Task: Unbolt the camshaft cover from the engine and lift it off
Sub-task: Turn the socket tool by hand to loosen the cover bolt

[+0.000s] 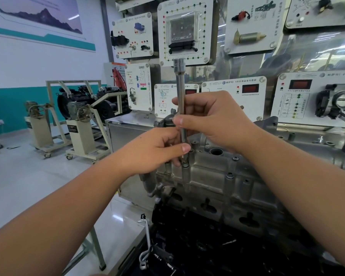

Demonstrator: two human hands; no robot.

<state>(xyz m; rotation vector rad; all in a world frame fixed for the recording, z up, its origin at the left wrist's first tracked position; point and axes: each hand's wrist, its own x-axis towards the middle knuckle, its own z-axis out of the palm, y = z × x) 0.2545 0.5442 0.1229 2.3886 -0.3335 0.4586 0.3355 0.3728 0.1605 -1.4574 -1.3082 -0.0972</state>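
Observation:
The grey aluminium camshaft cover [217, 176] sits on the engine at centre. A long chrome extension bar [180, 90] stands upright on a bolt [185, 163] near the cover's left end, its square-drive head at the top. My right hand [213, 120] grips the bar's middle with fingers and thumb curled round it. My left hand [157, 150] pinches the bar's lower end just above the bolt. More bolts [235, 158] show along the cover's near edge.
White training panels [184, 30] with sensors hang close behind the engine. A steel cabinet [127, 132] stands at the left rear. Engine stands on castors [82, 134] fill the floor at left. Black engine parts and a metal bracket [145, 244] lie below the cover.

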